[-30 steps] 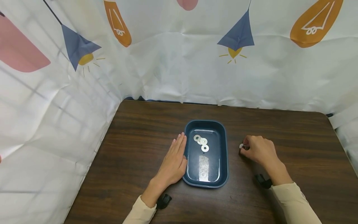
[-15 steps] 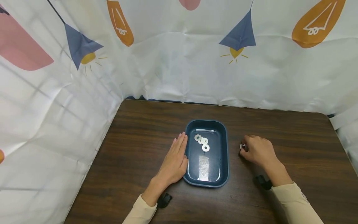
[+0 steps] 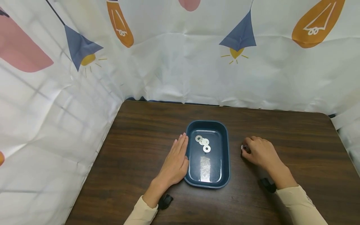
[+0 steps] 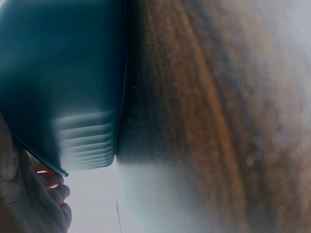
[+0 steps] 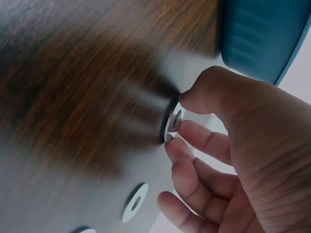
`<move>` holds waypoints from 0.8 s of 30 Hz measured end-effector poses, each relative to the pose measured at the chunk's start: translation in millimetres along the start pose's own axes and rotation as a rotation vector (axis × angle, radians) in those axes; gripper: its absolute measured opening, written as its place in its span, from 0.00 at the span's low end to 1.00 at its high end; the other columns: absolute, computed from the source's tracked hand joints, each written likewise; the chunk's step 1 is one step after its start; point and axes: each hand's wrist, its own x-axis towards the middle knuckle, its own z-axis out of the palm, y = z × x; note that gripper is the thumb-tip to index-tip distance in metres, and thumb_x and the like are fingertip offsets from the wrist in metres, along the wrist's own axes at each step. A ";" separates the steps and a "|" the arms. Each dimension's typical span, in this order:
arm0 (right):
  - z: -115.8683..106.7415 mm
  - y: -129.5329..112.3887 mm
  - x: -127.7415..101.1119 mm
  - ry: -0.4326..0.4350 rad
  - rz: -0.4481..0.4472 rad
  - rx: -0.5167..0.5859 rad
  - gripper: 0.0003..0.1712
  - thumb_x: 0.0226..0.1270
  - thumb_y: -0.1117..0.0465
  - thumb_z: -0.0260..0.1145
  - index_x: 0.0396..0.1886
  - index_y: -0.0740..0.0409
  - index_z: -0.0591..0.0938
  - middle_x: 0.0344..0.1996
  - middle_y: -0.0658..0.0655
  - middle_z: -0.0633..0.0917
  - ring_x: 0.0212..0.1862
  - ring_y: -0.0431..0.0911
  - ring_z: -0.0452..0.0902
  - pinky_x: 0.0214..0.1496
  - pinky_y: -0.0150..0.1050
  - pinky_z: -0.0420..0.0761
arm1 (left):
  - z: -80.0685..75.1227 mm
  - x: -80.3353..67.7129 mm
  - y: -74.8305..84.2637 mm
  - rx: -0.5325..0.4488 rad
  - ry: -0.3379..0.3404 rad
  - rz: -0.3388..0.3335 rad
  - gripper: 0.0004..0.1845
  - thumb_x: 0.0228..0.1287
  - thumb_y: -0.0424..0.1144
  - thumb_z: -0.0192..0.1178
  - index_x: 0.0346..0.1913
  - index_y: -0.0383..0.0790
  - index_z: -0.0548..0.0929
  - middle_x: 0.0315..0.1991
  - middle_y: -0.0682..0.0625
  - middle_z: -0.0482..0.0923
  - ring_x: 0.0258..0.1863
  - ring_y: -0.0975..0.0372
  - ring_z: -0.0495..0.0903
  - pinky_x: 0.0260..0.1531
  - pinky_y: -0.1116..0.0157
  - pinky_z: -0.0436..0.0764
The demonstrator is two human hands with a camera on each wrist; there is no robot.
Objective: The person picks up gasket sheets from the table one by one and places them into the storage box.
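A dark blue rectangular tray (image 3: pixel 228 156) stands on the brown table, with several flat metal washers (image 3: pixel 206 148) near its far end, some overlapping. My left hand (image 3: pixel 174 162) lies along the tray's left side, fingers straight and touching the wall; the left wrist view shows the tray's outer wall (image 4: pixel 58 73) close up. To the right of the tray, my right hand (image 3: pixel 260 151) pinches another washer (image 5: pixel 174 119) by its edges, between thumb and fingers, at the table surface. Close by, a loose washer (image 5: pixel 135 202) lies flat, and part of one more (image 5: pixel 86 230) shows at the frame's bottom.
The wood-grain table (image 3: pixel 146 125) extends on both sides of the tray. A white curtain (image 3: pixel 168 68) printed with lamps and bulbs hangs behind and to the left. Each wrist carries a small black camera, such as the left one (image 3: pixel 165 202).
My right wrist and forearm have shifted slightly to the right, while the fingers stay on the washer. The left hand and the tray hold their places.
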 end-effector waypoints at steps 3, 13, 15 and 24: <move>-0.1 2.8 -0.1 -0.021 0.010 0.015 0.10 0.61 0.58 0.73 0.39 0.59 0.87 0.31 0.55 0.86 0.29 0.46 0.77 0.31 0.47 0.81 | 0.6 0.3 -0.4 0.004 -0.002 0.002 0.40 0.76 0.39 0.47 0.87 0.40 0.48 0.89 0.51 0.40 0.89 0.58 0.42 0.88 0.51 0.51; 0.6 7.6 -2.6 0.017 -0.028 0.053 0.10 0.58 0.56 0.76 0.38 0.55 0.90 0.34 0.54 0.90 0.32 0.48 0.85 0.35 0.52 0.87 | -0.1 0.0 -0.3 0.000 -0.007 -0.005 0.40 0.77 0.39 0.47 0.87 0.41 0.47 0.89 0.52 0.39 0.89 0.59 0.41 0.88 0.52 0.50; 1.2 8.1 -2.8 0.017 -0.028 0.063 0.11 0.58 0.56 0.76 0.39 0.56 0.90 0.35 0.54 0.90 0.33 0.49 0.86 0.36 0.52 0.87 | 0.2 0.0 -0.5 0.000 -0.006 -0.004 0.40 0.77 0.39 0.46 0.87 0.41 0.47 0.89 0.52 0.38 0.89 0.59 0.41 0.88 0.52 0.50; -2.0 7.5 -2.9 0.004 -0.017 0.076 0.12 0.58 0.56 0.77 0.40 0.55 0.90 0.36 0.54 0.90 0.33 0.48 0.85 0.36 0.51 0.86 | 0.2 0.6 -0.9 -0.004 -0.022 -0.015 0.40 0.77 0.40 0.46 0.87 0.42 0.46 0.89 0.53 0.37 0.89 0.60 0.40 0.88 0.52 0.49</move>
